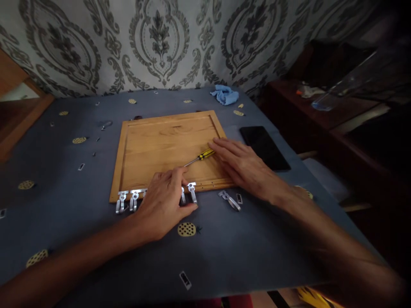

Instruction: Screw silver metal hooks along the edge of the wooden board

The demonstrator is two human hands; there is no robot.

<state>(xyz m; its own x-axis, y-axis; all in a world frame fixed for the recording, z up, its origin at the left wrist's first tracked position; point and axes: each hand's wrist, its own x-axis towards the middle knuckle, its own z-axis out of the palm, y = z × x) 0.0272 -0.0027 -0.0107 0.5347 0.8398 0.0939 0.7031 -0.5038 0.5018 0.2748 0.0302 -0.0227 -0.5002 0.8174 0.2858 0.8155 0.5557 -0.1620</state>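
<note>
A wooden panel (160, 141) with a raised frame lies on the cloth-covered table. Along its near edge sit several silver metal hooks (134, 200). My left hand (163, 199) bends over this edge among the hooks, its fingers curled and its thumb low beside a hook; what the fingertips pinch is hidden. A yellow-and-black screwdriver (206, 154) slants over the panel, its shaft running to my left fingertips, which hide the tip. My right hand (239, 164) rests over the panel's right side, closed about the handle's end. One loose hook (230, 200) lies in front of the panel.
A black tablet-like slab (265, 147) lies right of the panel. A crumpled blue cloth (225, 95) sits at the back. Small metal pieces (105, 125) lie to the left. Dark red furniture (289, 98) stands beyond the table's right edge.
</note>
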